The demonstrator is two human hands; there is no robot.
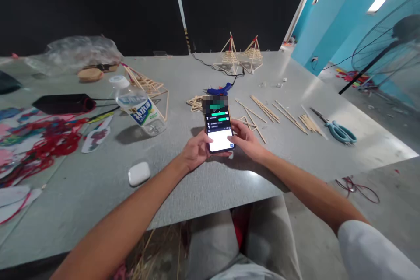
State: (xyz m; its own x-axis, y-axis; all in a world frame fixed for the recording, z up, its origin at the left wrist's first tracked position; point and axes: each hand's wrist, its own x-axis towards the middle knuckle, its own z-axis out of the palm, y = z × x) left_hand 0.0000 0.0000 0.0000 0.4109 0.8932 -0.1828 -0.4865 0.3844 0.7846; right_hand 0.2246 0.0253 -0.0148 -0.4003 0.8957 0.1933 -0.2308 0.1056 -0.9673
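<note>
A smartphone [219,123] with a lit chat screen and a white keyboard area is held upright over the table's near middle. My left hand [197,149] grips its left side, with the thumb over the lower screen. On the other side, my right hand [246,141] wraps the right edge, thumb on the keyboard area. Just behind the phone lie a blue glue gun [220,90] and a small flat lattice of wooden sticks [194,103]. A loose frame of thin sticks [255,126] lies right of the phone, partly hidden by my right hand.
Several wooden sticks [264,108] and blue-handled scissors [341,132] lie to the right. Stick pyramids [231,56] stand at the back. Leftward are a plastic bottle [139,107], a white earbud case [139,173], red cord [42,151] and a black pouch [64,103].
</note>
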